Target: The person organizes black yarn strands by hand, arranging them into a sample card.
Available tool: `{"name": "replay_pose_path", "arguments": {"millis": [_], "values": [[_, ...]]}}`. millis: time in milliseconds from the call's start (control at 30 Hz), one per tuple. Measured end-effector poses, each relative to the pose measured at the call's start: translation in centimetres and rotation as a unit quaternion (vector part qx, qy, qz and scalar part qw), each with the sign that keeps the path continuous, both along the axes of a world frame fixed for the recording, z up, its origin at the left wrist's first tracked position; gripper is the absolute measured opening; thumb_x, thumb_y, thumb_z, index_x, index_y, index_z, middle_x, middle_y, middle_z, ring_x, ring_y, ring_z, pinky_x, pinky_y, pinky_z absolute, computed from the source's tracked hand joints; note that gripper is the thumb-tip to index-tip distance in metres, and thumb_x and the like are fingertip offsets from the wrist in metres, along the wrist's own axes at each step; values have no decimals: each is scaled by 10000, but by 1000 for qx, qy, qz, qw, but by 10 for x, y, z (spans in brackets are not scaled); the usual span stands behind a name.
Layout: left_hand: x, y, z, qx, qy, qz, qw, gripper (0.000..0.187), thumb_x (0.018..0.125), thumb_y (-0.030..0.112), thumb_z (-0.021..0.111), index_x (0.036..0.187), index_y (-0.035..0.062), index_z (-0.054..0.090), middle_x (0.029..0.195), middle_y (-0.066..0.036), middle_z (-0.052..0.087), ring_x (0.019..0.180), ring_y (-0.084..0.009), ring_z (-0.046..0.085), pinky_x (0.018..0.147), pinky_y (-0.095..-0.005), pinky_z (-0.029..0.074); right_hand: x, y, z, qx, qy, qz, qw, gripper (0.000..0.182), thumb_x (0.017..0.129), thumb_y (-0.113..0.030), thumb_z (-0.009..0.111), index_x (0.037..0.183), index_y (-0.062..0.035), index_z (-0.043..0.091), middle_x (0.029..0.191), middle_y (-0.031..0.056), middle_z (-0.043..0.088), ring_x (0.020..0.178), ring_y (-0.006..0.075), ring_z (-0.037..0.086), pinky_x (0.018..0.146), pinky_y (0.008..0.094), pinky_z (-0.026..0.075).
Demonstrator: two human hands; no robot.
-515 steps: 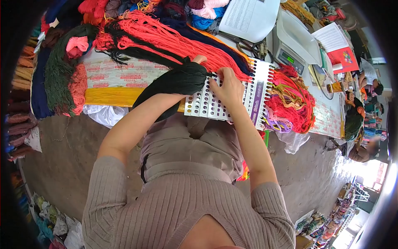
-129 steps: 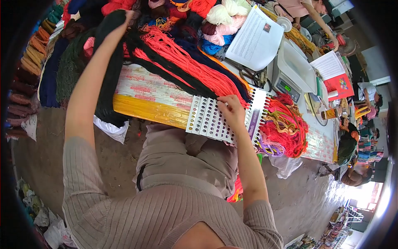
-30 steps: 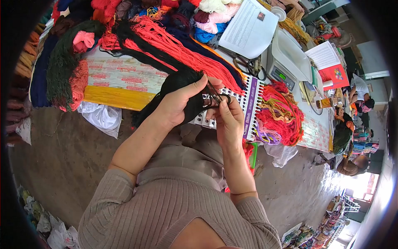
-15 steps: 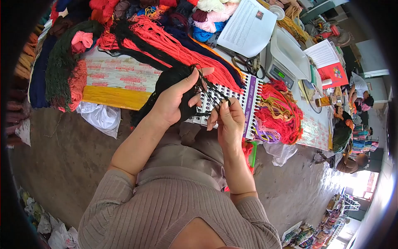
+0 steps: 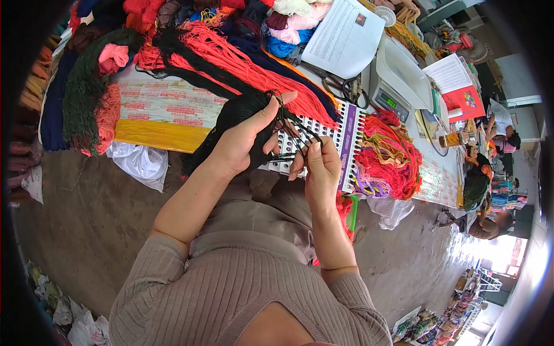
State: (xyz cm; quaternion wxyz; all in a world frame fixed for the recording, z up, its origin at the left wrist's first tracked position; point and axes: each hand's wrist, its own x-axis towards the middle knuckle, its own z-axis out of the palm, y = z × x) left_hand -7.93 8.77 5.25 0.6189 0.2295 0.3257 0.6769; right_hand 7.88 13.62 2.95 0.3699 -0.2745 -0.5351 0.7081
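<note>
A thick hank of black yarn [image 5: 231, 115] lies in my left hand [image 5: 245, 141], its fingers curled round it and the thumb pointing up and away. My right hand [image 5: 320, 164], just to the right, pinches several black strands between thumb and fingertips. Those strands stretch in loose loops from one hand to the other. Beneath them is a white card with rows of holes and a purple strip [image 5: 348, 141]. Long coral-red yarn [image 5: 259, 66] is spread on the table behind, with more black yarn [image 5: 202, 64] lying across it.
Right of the card sits a red and multicoloured yarn bundle [image 5: 395, 155]. Scissors [image 5: 353, 91], a digital scale [image 5: 398, 72] and a printed sheet [image 5: 343, 40] lie farther back. Dark green yarn [image 5: 86, 109] hangs over the table's left end. A person [image 5: 490, 225] is far right.
The black strands between my hands have spread into wider loops. My left fingers have shifted slightly among them; my right hand keeps its pinch in nearly the same place.
</note>
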Motion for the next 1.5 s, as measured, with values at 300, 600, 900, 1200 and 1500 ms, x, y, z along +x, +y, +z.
{"name": "replay_pose_path", "arguments": {"millis": [300, 600, 900, 1200, 1500], "values": [[-1, 1, -2, 8, -6, -9, 1000, 425, 971, 332, 390, 1296, 64, 449, 697, 3, 524, 549, -59, 439, 559, -204, 385, 1, 0, 0, 12, -18, -6, 1000, 234, 974, -226, 405, 896, -7, 434, 607, 68, 517, 475, 129, 503, 458, 224, 418], [-1, 3, -4, 8, -13, -34, 999, 374, 951, 278, 447, 1177, -9, 526, 621, 18, 462, 494, -63, 428, 643, -222, 459, 3, 0, 8, 25, -5, -45, 999, 181, 969, -177, 414, 890, -15, 431, 700, 104, 585, 508, 135, 530, 538, 237, 442], [-2, 5, -2, -17, 49, 22, 998, 311, 946, 242, 459, 1058, -14, 596, 819, -40, 551, 483, -33, 393, 606, -193, 417, 7, 1, 4, -3, -8, -5, 1000, 190, 962, -186, 438, 882, -13, 440, 614, 62, 518, 497, 130, 516, 481, 232, 434], [-3, 2, -7, -67, 77, 18, 995, 389, 926, 371, 488, 830, 13, 605, 711, -38, 578, 587, -66, 500, 514, -228, 399, 17, 17, 6, -153, 215, 45, 964, 218, 935, -179, 478, 822, -7, 550, 715, 56, 547, 493, 128, 462, 481, 231, 386], [10, 1, -1, -16, -31, -35, 999, 338, 931, 281, 475, 1012, -12, 623, 1142, -135, 579, 1029, -190, 549, 817, -308, 466, -13, 2, 9, 101, -44, -52, 993, 130, 899, -93, 546, 961, 14, 586, 809, 35, 587, 571, 82, 528, 511, 205, 406]]}}
